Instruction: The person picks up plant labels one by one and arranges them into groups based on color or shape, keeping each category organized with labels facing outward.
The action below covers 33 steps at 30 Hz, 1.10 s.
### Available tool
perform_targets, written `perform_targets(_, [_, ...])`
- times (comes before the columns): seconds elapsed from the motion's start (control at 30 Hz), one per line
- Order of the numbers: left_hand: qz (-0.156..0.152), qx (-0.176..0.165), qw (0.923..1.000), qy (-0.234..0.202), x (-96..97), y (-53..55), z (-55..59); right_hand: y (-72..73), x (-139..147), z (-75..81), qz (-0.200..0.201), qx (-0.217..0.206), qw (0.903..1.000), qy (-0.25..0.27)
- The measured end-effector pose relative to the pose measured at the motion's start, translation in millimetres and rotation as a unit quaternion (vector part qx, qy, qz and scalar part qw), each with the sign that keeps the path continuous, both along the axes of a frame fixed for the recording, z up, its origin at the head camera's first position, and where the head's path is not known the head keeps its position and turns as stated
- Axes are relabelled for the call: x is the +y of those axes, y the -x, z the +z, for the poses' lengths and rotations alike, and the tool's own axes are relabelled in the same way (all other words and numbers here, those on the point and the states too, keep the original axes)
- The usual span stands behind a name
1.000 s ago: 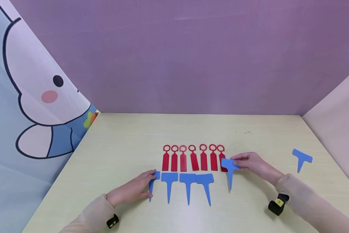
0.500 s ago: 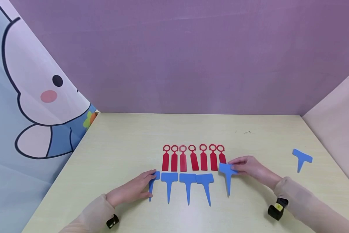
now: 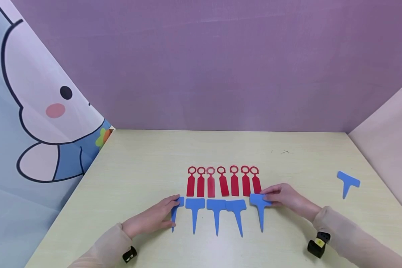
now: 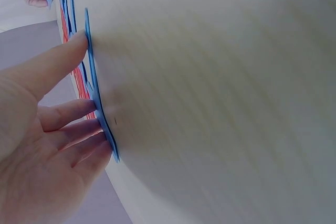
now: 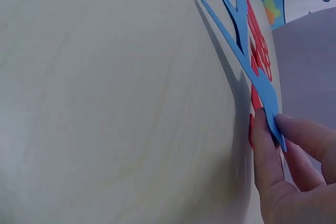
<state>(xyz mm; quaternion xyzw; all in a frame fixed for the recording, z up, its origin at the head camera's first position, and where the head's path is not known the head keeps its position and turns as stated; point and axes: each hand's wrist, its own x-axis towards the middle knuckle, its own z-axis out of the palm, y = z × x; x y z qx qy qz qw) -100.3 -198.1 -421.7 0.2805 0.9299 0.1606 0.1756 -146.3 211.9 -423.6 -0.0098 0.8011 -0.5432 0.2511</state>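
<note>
My right hand (image 3: 284, 197) pinches the head of a blue T-shaped plant label (image 3: 260, 206) between thumb and fingers. In the right wrist view, that plant label (image 5: 265, 95) is tilted just above the table, its shadow beside it. My left hand (image 3: 154, 214) rests at the leftmost blue plant label (image 3: 174, 216), partly covering it. Seen from the left wrist, extended fingers and thumb touch that flat label's (image 4: 100, 98) edge. Between the hands lie three more blue labels (image 3: 195, 204), stems toward me, the right two touching at their heads.
Behind the blue row lie several red ring-topped tags (image 3: 211, 186), side by side. Another blue plant label (image 3: 348, 182) lies apart at the far right. A purple wall (image 3: 227, 74) closes off the table's (image 3: 147, 156) back, with a cartoon-printed cloth (image 3: 53, 111) at left.
My right hand has brought its blue plant label toward me and slightly left, uncovering the rightmost red tag and coming level with the blue row. The left hand stays put.
</note>
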Motion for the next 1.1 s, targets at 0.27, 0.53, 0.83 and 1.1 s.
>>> perform_targets(0.27, [-0.001, 0.001, 1.0, -0.002, 0.1, -0.1, -0.2, -3.2, -2, -1.4, -0.009, -0.003, 0.9997, -0.022])
perform_targets(0.53, [-0.001, 0.0, 1.0, 0.0, 0.5, -0.1, 0.7, -5.4, -5, -1.7, -0.005, -0.002, 0.9996, -0.029])
perform_targets(0.83, [0.002, -0.002, 1.0, 0.002, 0.9, 0.2, 1.2, -7.5, -9, -0.1, -0.013, 0.001, 0.9982, -0.058])
perform_targets(1.1, [0.0, -0.001, 1.0, 0.0, 0.9, 0.5, 0.2, -6.5, -12, -3.9, -0.011, 0.024, 0.9961, -0.084])
